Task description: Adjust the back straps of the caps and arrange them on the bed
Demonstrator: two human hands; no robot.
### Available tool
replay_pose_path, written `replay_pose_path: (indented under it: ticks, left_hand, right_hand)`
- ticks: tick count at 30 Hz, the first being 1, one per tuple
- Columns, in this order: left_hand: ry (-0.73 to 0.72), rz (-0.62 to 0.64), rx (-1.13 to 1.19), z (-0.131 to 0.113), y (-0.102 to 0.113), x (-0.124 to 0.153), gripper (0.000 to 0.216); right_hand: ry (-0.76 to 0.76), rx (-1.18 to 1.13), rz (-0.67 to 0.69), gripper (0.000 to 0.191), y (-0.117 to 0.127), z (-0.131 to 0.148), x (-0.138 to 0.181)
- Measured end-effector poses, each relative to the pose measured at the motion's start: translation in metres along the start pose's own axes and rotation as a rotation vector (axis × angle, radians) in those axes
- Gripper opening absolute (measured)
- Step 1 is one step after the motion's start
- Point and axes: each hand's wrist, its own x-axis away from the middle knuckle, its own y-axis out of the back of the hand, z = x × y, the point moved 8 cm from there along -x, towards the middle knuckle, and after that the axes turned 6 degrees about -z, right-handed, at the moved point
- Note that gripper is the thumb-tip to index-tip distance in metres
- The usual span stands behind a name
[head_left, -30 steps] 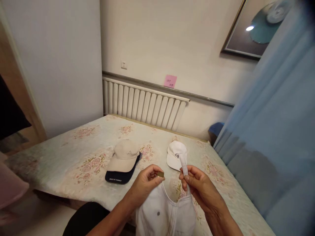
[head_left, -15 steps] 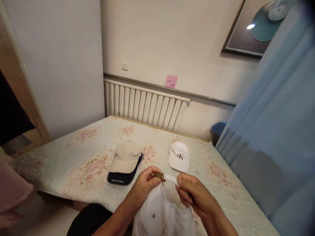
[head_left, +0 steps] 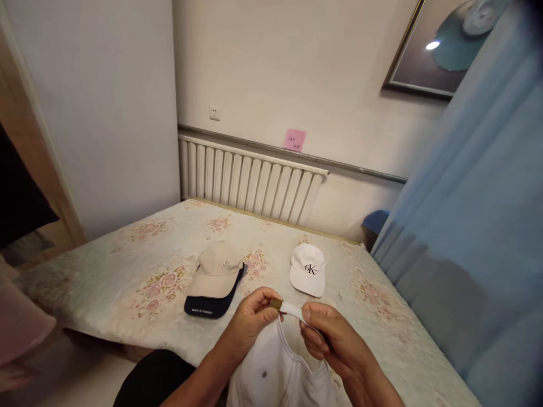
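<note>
A white cap [head_left: 263, 376] hangs below my hands at the bottom middle, its back opening facing up. My left hand [head_left: 257, 311] pinches the brass-coloured buckle [head_left: 275, 304] at one side of that opening. The white strap [head_left: 292, 310] runs from the buckle to my right hand [head_left: 328, 333], whose thumb and fingers are closed on it. Whether the strap's tip passes through the buckle is hard to make out. Beyond my hands lie a white cap with black letters [head_left: 307, 270] and, to the left, a beige cap [head_left: 216, 271] on top of a dark navy cap [head_left: 207, 307].
The caps rest on a bed with a floral cover [head_left: 169, 243]. A white radiator [head_left: 250, 181] stands against the wall behind it. Blue curtain [head_left: 479, 226] hangs at the right. Pink cloth [head_left: 25, 322] and dark cloth [head_left: 21, 186] show at the left edge.
My right hand has shifted slightly left along the strap, closer to the buckle. My left hand keeps its pinch on the buckle, and the caps on the bed stay put.
</note>
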Motion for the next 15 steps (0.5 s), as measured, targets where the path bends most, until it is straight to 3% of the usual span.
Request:
replay_pose_path:
  ticks: [15]
  left_hand:
    - [0.002, -0.023, -0.069, -0.0038, -0.0009, 0.0007, 0.026]
  right_hand:
    - [0.053, 0.112, -0.03, 0.028, 0.0055, -0.0057, -0.0048]
